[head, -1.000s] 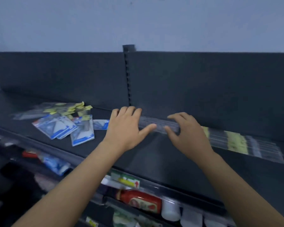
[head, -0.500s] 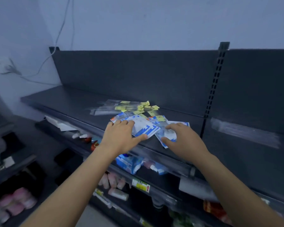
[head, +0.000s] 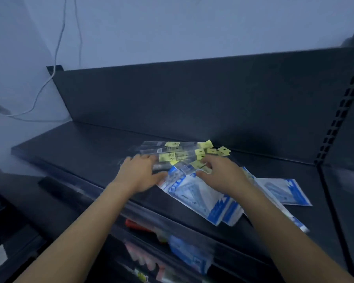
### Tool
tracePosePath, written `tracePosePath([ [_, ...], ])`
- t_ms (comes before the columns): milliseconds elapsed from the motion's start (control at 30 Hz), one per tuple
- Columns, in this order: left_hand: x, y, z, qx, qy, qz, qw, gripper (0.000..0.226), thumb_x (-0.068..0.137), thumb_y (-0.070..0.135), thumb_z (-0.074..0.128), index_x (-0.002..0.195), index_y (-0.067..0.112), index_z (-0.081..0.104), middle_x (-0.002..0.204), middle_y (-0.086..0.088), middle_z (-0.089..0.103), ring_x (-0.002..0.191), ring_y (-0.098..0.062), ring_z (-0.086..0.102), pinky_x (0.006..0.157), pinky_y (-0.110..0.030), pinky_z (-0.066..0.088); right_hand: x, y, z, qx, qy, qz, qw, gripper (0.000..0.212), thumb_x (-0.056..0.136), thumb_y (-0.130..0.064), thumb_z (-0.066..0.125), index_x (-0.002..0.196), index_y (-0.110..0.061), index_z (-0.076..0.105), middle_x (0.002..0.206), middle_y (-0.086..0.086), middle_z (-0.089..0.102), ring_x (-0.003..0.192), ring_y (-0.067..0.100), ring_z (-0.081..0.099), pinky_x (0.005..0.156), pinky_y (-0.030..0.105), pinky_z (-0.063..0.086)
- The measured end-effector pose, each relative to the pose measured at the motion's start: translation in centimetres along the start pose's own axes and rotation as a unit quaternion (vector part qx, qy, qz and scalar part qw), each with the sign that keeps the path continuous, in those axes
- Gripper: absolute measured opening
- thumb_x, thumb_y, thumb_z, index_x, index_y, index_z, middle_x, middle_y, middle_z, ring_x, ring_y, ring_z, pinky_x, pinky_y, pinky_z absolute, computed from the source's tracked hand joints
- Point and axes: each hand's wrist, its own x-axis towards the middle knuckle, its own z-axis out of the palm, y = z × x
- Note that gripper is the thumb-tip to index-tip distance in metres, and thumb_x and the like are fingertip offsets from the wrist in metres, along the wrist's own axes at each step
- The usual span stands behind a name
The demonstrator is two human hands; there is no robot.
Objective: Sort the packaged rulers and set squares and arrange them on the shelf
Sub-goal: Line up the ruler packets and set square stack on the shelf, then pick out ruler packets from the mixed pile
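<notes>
On the top shelf [head: 74, 148] lies a loose heap of packs. At the back are the ruler packs [head: 172, 153]: long clear sleeves with yellow tags at their right ends, one partly over another and not aligned. In front of them, nearer the shelf edge, lie the set square packs [head: 194, 195], white with blue print. A triangle shape shows through the front one. One more of these packs [head: 284, 189] lies flat to the right, partly under the others.

The left hand [head: 139, 174] is spread wide and flat on the left ends of the ruler packs, and its thumb touches the edge of the front set square pack. The right hand [head: 220, 174] is over the yellow tags and the top of the same pack with bent fingers. I cannot tell if it grips anything.

The lower shelf [head: 74, 193] holds blurred goods, among them a red item [head: 139, 224] and a blue pack [head: 187, 254].
</notes>
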Motion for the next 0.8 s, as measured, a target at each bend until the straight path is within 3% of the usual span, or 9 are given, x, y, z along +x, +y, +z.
tracePosePath([
  [133, 5.3, -2.8, 0.6, -0.017, -0.004, 0.027, 0.999, 0.047, 0.098, 0.052, 0.037, 0.139, 0.03, 0.044, 0.142, 0.0, 0.048, 0.132, -0.023, 0.041, 0.103, -0.039, 0.031, 4.4, -0.8, 0.9, -0.06, -0.015, 0.012, 0.998, 0.036, 0.09, -0.042, 0.055, 0.119, -0.021, 0.056, 0.115, 0.001, 0.061, 0.103, 0.022, 0.058, 0.08, 0.033, 0.048],
  [267, 9.6, -4.8, 1.9, -0.07, -0.02, 0.089, 0.993, 0.034, 0.101, 0.046, 0.036, 0.121, 0.033, 0.06, 0.127, 0.003, 0.058, 0.123, -0.02, 0.05, 0.096, -0.037, 0.034, 7.3, -1.5, 2.9, -0.111, -0.041, 0.031, 0.992, 0.025, 0.09, -0.036, 0.053, 0.106, -0.017, 0.055, 0.109, 0.004, 0.059, 0.097, 0.024, 0.055, 0.07, 0.031, 0.04],
  [367, 12.7, -6.0, 2.8, -0.107, -0.038, 0.131, 0.985, 0.031, 0.099, 0.043, 0.044, 0.121, 0.032, 0.063, 0.124, 0.004, 0.061, 0.117, -0.017, 0.054, 0.097, -0.032, 0.04, 9.7, -1.5, 4.0, -0.137, -0.022, 0.041, 0.989, 0.034, 0.094, -0.035, 0.045, 0.123, -0.017, 0.05, 0.125, 0.006, 0.054, 0.113, 0.026, 0.048, 0.085, 0.035, 0.042],
  [433, 14.6, -6.8, 3.4, -0.129, -0.054, 0.16, 0.977, 0.034, 0.096, 0.044, 0.049, 0.125, 0.029, 0.061, 0.123, 0.003, 0.061, 0.114, -0.018, 0.055, 0.097, -0.034, 0.042, 10.8, -1.6, 4.8, -0.149, -0.027, 0.034, 0.988, 0.045, 0.098, -0.035, 0.036, 0.141, -0.02, 0.037, 0.145, 0.004, 0.04, 0.131, 0.025, 0.037, 0.104, 0.038, 0.034],
  [500, 16.3, -7.6, 3.9, -0.134, -0.066, 0.194, 0.97, 0.041, 0.093, 0.046, 0.054, 0.129, 0.027, 0.058, 0.118, 0.001, 0.059, 0.111, -0.019, 0.055, 0.097, -0.037, 0.042, 11.2, -2.1, 5.5, -0.143, -0.054, 0.044, 0.987, 0.047, 0.1, -0.035, 0.032, 0.146, -0.027, 0.029, 0.153, -0.003, 0.03, 0.138, 0.021, 0.029, 0.11, 0.037, 0.024],
  [600, 18.4, -8.3, 3.9, -0.126, -0.086, 0.251, 0.956, 0.042, 0.091, 0.049, 0.056, 0.127, 0.027, 0.058, 0.111, 0.003, 0.056, 0.1, -0.015, 0.053, 0.093, -0.038, 0.045, 10.9, -3.1, 6.1, -0.127, -0.035, 0.093, 0.987, 0.04, 0.098, -0.036, 0.038, 0.135, -0.024, 0.043, 0.141, -0.001, 0.045, 0.128, 0.023, 0.041, 0.105, 0.036, 0.033],
  [700, 20.0, -8.6, 3.7, -0.098, -0.081, 0.321, 0.938, 0.029, 0.095, 0.044, 0.052, 0.11, 0.023, 0.064, 0.099, 0.005, 0.058, 0.089, -0.015, 0.054, 0.081, -0.037, 0.048, 10.5, -4.5, 5.9, -0.165, -0.017, 0.147, 0.975, 0.034, 0.094, -0.04, 0.044, 0.12, -0.02, 0.051, 0.121, 0.002, 0.053, 0.117, 0.025, 0.047, 0.099, 0.038, 0.037],
  [800, 20.9, -8.4, 3.6, -0.084, -0.043, 0.356, 0.93, 0.022, 0.097, 0.021, 0.042, 0.084, 0.01, 0.056, 0.082, -0.003, 0.06, 0.071, -0.021, 0.054, 0.064, -0.035, 0.043, 10.6, -5.3, 6.1, -0.2, -0.018, 0.161, 0.966, 0.033, 0.089, -0.045, 0.05, 0.114, -0.023, 0.053, 0.117, 0.0, 0.053, 0.116, 0.022, 0.047, 0.101, 0.038, 0.032],
])
